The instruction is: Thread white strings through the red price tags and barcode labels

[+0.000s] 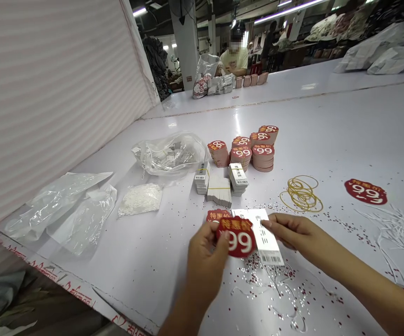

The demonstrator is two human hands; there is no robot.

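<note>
My left hand [207, 261] grips a red price tag [237, 238] printed with a large 99, thumb on its face. My right hand [289, 229] pinches a white hang tag [265, 238] with black characters and a barcode, held upright just right of the red tag and partly behind it. Below the two tags, white strings [286, 284] trail over small red and silver dots on the table. Another red tag [213, 215] shows behind my left hand, partly hidden. Beyond are stacks of white tags [219, 189] and piles of red tags [263, 158].
Yellow rubber bands [302, 193], a loose red tag [365, 191] and a heap of white strings [403, 231] lie right. Left are a clear bag of tags [170, 154], a packet of white pieces [140, 199] and plastic bags [62, 200]. A person [235, 58] sits across the table.
</note>
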